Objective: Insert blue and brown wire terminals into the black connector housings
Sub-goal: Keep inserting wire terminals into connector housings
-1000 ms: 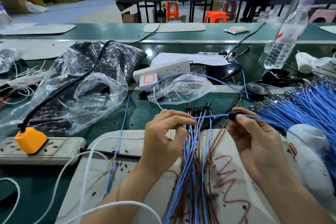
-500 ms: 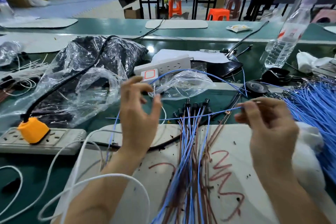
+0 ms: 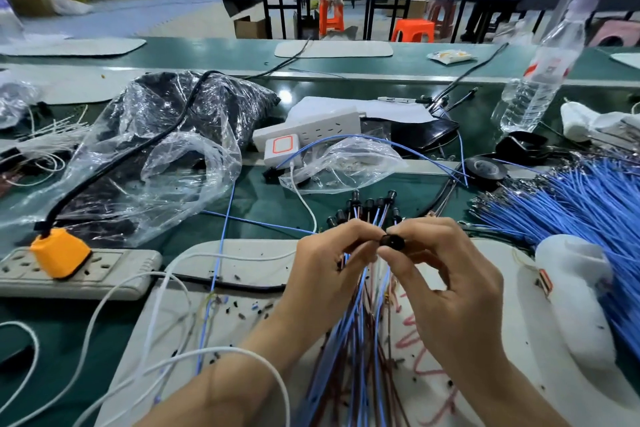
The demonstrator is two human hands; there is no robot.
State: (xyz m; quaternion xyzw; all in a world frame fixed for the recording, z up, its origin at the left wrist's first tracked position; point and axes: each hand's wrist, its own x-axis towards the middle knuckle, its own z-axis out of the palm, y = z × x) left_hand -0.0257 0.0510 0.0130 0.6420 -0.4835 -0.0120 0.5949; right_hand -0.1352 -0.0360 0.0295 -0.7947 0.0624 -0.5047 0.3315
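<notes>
At the far left a grey strip [image 3: 104, 276] is lying on the green bench [image 3: 266, 194]. An orange plug [image 3: 59, 251] is sitting in it, and a black cable [image 3: 138, 152] is running up from the plug across a big bag [image 3: 180, 163] of crumpled clear plastic. White cords [image 3: 100, 305] are looping in front of the strip and over the near-left corner of a white mat [image 3: 242, 274]. A loose blue wire [image 3: 223, 229] is trailing from the bench down onto the mat. Farther back, near the middle, a white strip [image 3: 322, 128] is lying beside a small bag [image 3: 346, 163].

Over the mat, the left hand [image 3: 329, 267] is curling its fingers, with thumb and fingertips pinching at the left end of a black housing [image 3: 393, 242]. Whether a wire end is in that pinch I cannot tell. The housing is hanging in the air between the two hands, just in front of a cluster of fitted housings [image 3: 367, 208]. The right hand [image 3: 450, 284] is gripping the housing's right side between thumb and forefinger, its other fingers loosely bent. Under both hands a bundle [image 3: 356, 350] of blue and brown wires is fanning toward the camera across the mat.

To the right, a tape roll [image 3: 485, 168] is lying on the bench, a heap of blue wires [image 3: 571, 204] is spreading to the frame's edge, and a bottle [image 3: 540, 80] is standing behind them.
</notes>
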